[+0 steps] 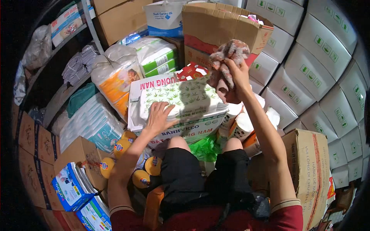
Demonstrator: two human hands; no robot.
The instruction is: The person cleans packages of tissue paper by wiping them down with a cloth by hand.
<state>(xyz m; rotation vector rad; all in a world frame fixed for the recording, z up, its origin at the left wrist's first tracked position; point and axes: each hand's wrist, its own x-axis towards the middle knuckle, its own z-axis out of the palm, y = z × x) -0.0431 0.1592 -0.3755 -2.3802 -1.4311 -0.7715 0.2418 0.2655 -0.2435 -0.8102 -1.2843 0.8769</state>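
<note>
Right hand (pixel 239 77), raised at one o'clock, fingers clamped on a bunched cloth (pixel 227 65); left hand (pixel 158 117), at eleven, fingers apart on leaf-patterned packs (pixel 181 96).

Bright light whitens the leaf-patterned pack (pixel 162 96), shadow crossing it; lines bow near dark edges (corners fully black).

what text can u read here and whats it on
"BANH - KEO": white box
"NAM", ending its red line: same box
"UONG NAM": white flap
"HANG DE MOP": right carton
"VUI LONG DI CHUYEN": same carton
"Cay", rest unclear: blue pack
Green arrow signs: stacked boxes
Other print is too small or blurred
</note>
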